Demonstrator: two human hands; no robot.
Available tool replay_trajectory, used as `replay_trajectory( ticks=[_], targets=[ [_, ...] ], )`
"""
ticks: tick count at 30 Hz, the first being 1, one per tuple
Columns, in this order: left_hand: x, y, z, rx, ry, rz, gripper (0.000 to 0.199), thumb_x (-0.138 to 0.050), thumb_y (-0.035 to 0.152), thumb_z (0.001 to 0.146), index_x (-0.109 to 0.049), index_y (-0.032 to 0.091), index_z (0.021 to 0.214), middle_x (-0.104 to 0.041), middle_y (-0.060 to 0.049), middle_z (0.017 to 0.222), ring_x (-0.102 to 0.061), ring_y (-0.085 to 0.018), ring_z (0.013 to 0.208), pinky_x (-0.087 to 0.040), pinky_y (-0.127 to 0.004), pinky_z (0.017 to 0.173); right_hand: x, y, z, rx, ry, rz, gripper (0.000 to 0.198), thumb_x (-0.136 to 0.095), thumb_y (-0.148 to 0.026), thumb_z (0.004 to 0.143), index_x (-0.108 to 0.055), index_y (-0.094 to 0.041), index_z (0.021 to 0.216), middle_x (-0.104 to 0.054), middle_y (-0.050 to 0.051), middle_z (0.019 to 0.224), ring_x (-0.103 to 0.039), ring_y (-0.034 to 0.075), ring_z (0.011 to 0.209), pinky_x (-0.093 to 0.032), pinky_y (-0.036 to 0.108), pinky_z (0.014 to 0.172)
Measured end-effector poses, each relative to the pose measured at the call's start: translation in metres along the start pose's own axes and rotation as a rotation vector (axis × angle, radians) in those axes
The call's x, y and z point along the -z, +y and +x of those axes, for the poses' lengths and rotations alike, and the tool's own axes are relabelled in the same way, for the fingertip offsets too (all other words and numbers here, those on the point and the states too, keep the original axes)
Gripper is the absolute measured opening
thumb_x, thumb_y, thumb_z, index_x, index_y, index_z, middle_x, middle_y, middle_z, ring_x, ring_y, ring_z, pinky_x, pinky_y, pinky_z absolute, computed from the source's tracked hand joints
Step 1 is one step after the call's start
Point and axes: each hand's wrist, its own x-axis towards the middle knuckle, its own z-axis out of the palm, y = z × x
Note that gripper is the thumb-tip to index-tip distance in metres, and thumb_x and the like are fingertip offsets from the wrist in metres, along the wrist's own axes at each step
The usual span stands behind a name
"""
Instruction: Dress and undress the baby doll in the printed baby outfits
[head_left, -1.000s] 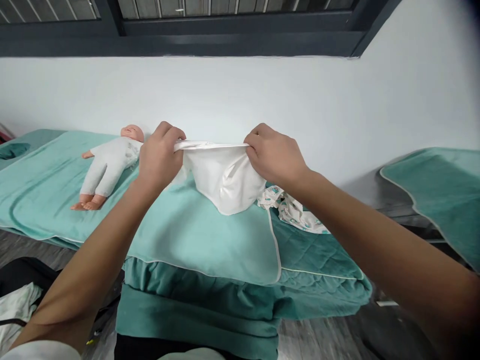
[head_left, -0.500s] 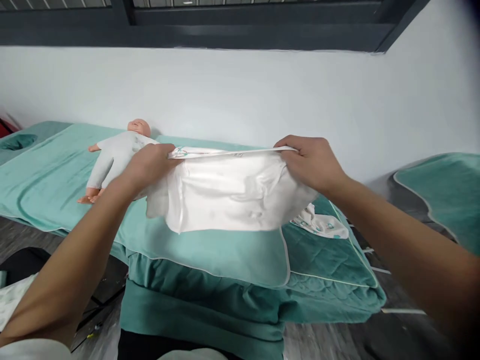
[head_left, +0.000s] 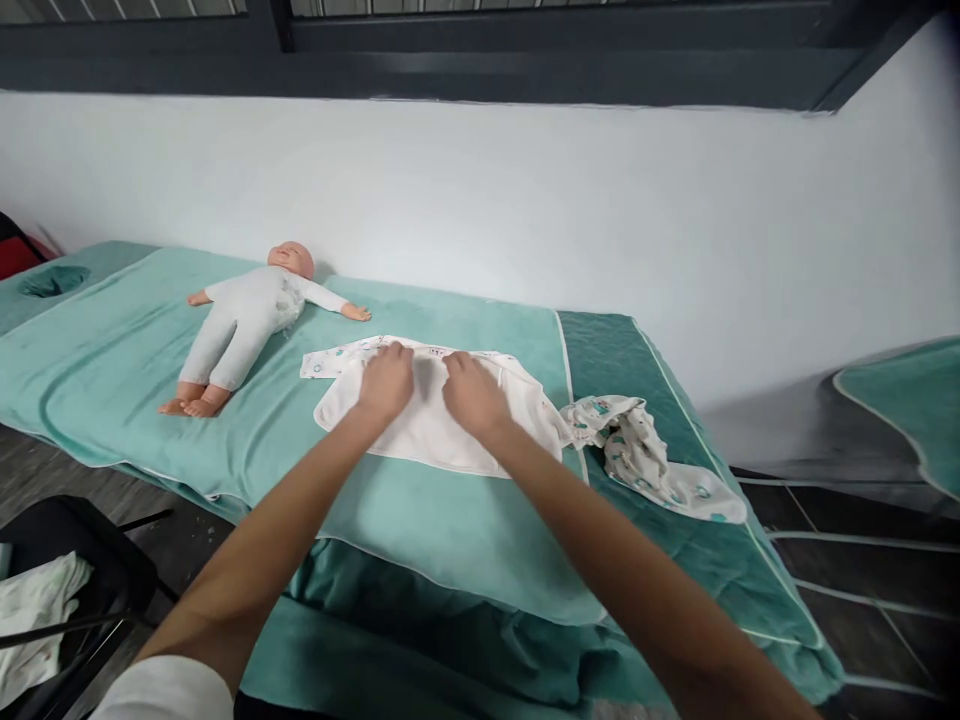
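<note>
A white baby shirt (head_left: 442,440) with a printed sleeve on its left lies spread on the light green sheet, its plain side up. Near its upper edge, left of the middle, my left hand (head_left: 390,380) is closed, fingers curled down on the cloth. My right hand (head_left: 472,390) is likewise closed just across from it, with the label area between the two. The fingertips of both are partly hidden. To the right, a crumpled printed baby garment (head_left: 645,450) lies by the shirt's right end.
A baby doll (head_left: 255,310) in a white suit lies on its back to the left on the green-covered bed (head_left: 150,340). A white wall (head_left: 480,200) runs behind. At lower left stands a black chair (head_left: 82,530) with cloth on it; green fabric (head_left: 915,400) hangs at right.
The shirt has gone from being held up and stretched between both hands to lying on the bed. My hands have come down and closer together, near its middle.
</note>
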Motion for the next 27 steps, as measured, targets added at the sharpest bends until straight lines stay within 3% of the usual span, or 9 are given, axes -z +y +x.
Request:
replay_trajectory(
  ticks=[3,6,8,12,17,27],
  targets=[
    [-0.039,0.006,-0.008,-0.007,-0.086,-0.111,0.038,-0.041,0.017,0.097,-0.062,0.009,0.127,-0.057,-0.024,0.142,-0.053,-0.033,0.135,-0.041,-0.046,0.113,-0.039,-0.012,-0.005,-0.068,-0.010,0.119,0.039,-0.042,-0.020,0.098,-0.056,-0.010,0.132,-0.054,0.021,0.148,-0.048,0.032,0.138,-0.036,0.048,0.116],
    [-0.055,-0.002,-0.002,0.073,-0.054,-0.076,0.046,-0.039,0.026,0.100,-0.054,0.007,0.140,-0.045,-0.022,0.157,-0.039,-0.034,0.148,-0.029,-0.048,0.124,-0.056,-0.006,-0.003,-0.165,0.033,0.097,0.046,-0.041,-0.027,0.101,-0.050,-0.003,0.139,-0.046,0.026,0.155,-0.036,0.036,0.148,-0.024,0.057,0.122],
    [-0.055,-0.008,0.006,0.149,-0.038,-0.037,0.053,-0.038,0.032,0.101,-0.046,0.009,0.148,-0.045,-0.020,0.158,-0.040,-0.034,0.147,-0.030,-0.048,0.124,-0.056,0.004,0.002,-0.227,0.067,0.055,0.051,-0.043,-0.028,0.100,-0.047,-0.001,0.143,-0.048,0.027,0.152,-0.038,0.037,0.146,-0.024,0.056,0.122],
    [-0.049,-0.010,0.024,0.234,0.009,-0.013,0.061,-0.041,0.034,0.100,-0.035,0.012,0.156,-0.046,-0.017,0.158,-0.044,-0.034,0.145,-0.037,-0.050,0.120,-0.049,0.018,0.015,-0.286,0.043,0.011,0.058,-0.041,-0.028,0.100,-0.038,-0.003,0.153,-0.046,0.022,0.156,-0.050,0.034,0.138,-0.037,0.047,0.116],
    [-0.054,-0.001,0.050,0.262,0.019,-0.023,0.060,-0.039,0.030,0.099,-0.034,0.013,0.157,-0.046,-0.016,0.159,-0.045,-0.034,0.145,-0.040,-0.051,0.117,-0.046,0.026,0.034,-0.331,0.009,0.011,0.059,-0.038,-0.029,0.100,-0.034,-0.006,0.155,-0.038,0.020,0.162,-0.059,0.035,0.129,-0.049,0.046,0.103],
    [-0.079,-0.008,0.093,0.209,0.016,0.014,0.061,-0.032,0.032,0.102,-0.030,0.006,0.158,-0.043,-0.022,0.160,-0.038,-0.035,0.151,-0.033,-0.048,0.123,-0.059,0.067,0.075,-0.246,0.002,0.001,0.059,-0.036,-0.031,0.102,-0.038,-0.003,0.153,-0.038,0.021,0.162,-0.043,0.034,0.145,-0.037,0.046,0.119]
  ],
)
